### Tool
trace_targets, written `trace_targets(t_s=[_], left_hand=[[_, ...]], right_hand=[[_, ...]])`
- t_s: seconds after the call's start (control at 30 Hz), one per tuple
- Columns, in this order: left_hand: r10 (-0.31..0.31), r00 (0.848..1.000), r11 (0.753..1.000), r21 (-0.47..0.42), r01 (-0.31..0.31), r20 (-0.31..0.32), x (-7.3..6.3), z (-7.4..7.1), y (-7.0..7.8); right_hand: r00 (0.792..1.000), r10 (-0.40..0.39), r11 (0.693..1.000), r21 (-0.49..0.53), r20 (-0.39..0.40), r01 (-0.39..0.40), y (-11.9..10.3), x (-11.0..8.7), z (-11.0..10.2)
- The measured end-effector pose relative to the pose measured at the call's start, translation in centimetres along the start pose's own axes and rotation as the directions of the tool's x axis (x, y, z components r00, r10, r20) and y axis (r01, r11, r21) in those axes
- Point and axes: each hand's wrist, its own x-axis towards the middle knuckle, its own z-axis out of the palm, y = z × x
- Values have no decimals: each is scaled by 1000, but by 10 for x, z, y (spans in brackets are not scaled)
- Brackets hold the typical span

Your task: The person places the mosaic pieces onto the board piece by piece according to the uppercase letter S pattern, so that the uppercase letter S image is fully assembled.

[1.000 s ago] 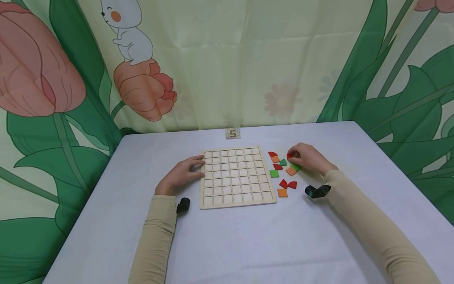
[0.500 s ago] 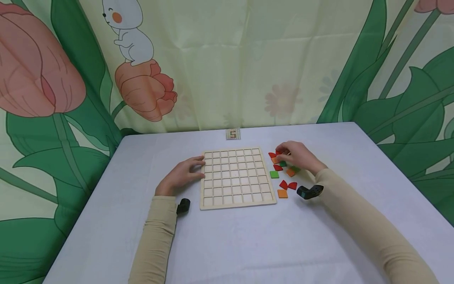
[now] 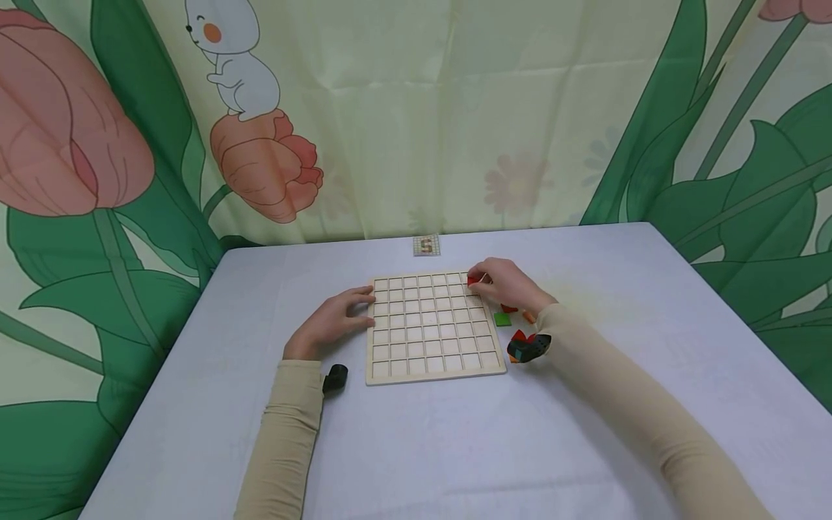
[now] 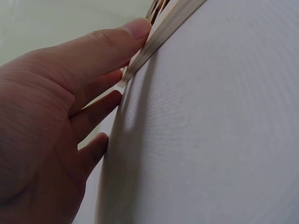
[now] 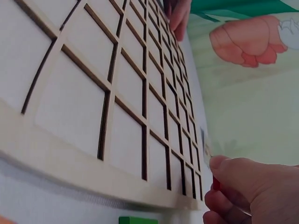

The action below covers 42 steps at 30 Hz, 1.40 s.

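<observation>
A wooden grid board [image 3: 425,325] with square compartments lies on the white table. My left hand [image 3: 331,318] rests at its left edge; in the left wrist view the thumb [image 4: 138,29] touches the board's side and the other fingers are spread. My right hand [image 3: 510,283] is at the board's far right corner and pinches a small red piece [image 3: 472,280] between thumb and fingertips. Only a sliver of that red piece [image 5: 216,183] shows in the right wrist view, the rest being hidden by the fingers.
Right of the board lie a green square [image 3: 503,318], a red piece [image 3: 509,308] and an orange piece [image 3: 529,316]. More red pieces [image 3: 520,336] are partly covered by the black wrist camera [image 3: 529,347]. A small patterned card [image 3: 426,245] lies behind the board.
My right hand has moved left from the loose pieces to the board's far right corner, carrying the red piece. My left hand has stayed at the left edge.
</observation>
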Motion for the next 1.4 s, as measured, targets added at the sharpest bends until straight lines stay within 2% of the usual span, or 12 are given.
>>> trace_targets(t_s=[0.33, 0.6, 1.4], left_hand=[[0, 1000, 1000, 11, 0, 5, 0, 0, 0], [33, 999, 999, 22, -34, 6, 1, -1, 0], [38, 999, 999, 5, -38, 11, -1, -2, 0]], right_hand=[[995, -93, 995, -28, 31, 94, -16, 14, 11], [994, -99, 994, -32, 41, 100, -19, 21, 18], [985, -169, 981, -94, 23, 170, -25, 27, 30]])
